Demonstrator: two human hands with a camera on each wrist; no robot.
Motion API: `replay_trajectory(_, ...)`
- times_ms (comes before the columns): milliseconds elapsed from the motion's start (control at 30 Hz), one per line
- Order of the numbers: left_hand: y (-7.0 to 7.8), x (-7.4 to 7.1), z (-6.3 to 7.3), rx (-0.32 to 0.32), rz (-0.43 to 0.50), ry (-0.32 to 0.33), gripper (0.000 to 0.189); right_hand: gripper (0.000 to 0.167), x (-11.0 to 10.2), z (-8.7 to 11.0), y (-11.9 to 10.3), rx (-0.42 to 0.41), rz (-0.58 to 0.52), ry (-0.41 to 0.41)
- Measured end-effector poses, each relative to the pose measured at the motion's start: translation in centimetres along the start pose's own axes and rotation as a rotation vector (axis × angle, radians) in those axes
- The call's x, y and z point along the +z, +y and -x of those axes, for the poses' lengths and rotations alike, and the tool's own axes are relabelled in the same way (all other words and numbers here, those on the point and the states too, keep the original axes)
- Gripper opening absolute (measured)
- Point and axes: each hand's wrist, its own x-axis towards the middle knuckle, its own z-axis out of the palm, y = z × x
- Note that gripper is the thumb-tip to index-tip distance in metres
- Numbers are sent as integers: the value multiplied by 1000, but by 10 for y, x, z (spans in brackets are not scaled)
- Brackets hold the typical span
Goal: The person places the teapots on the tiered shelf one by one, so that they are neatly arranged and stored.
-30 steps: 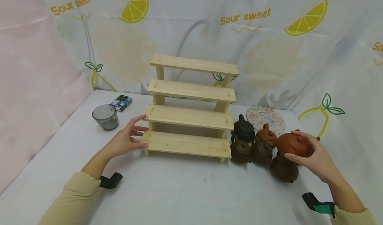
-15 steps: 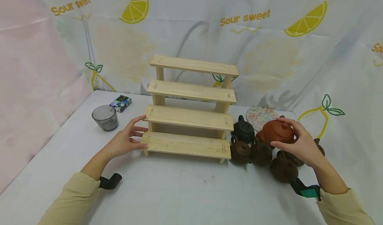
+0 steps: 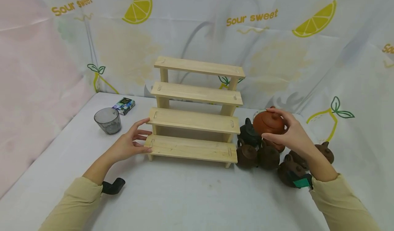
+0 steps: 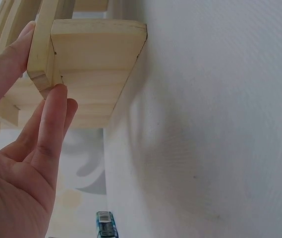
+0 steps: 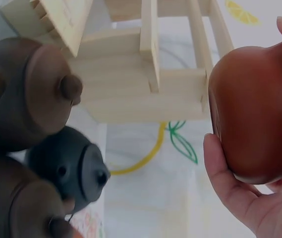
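Observation:
My right hand [image 3: 290,130] holds a reddish-brown clay teapot [image 3: 267,124] up by its sides, thumb on the near side and fingers behind. In the right wrist view, that teapot [image 5: 254,109] is gripped apart from the others. Below it in the head view are a black teapot [image 3: 249,135], dark brown teapots [image 3: 247,157] and an orange-brown one [image 3: 278,147], partly covered. My left hand [image 3: 129,141] grips the left end of a four-step wooden display stand [image 3: 191,149]. The left wrist view shows thumb and fingertips at the board end [image 4: 41,54].
A grey glass cup [image 3: 108,120] and a small patterned box [image 3: 124,105] stand at the left. More dark teapots [image 3: 324,152] sit by my right forearm. A printed cloth backdrop [image 3: 197,29] hangs close behind the stand. White cloth [image 3: 191,196] covers the table.
My right hand has carried the reddish-brown teapot left and farther back, toward the stand, passing above the other teapots. The left hand and the stand have kept their place.

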Motion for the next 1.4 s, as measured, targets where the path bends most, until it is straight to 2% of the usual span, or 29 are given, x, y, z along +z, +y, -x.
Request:
replay_trajectory(433, 0, 0, 0, -3, 9, -3, 99, 70, 21, -32, -22, -72, -64, -26)
replay_trajectory(700, -1, 0, 2, -3, -1, 5, 99, 69, 41, -55, -36, -110, -148, -66)
replay_trajectory(1000, -1, 0, 0, 12, -2, 7, 99, 70, 63, -80, -62, -187, -204, -107)
replay_trajectory(1233, -2, 1, 1, 9, -1, 11, 98, 69, 76, -100, -83, -244, -195, -122)
replay_trajectory(1400, -2, 1, 1, 18, 18, 5, 98, 69, 83, -114, -97, -260, -267, -146)
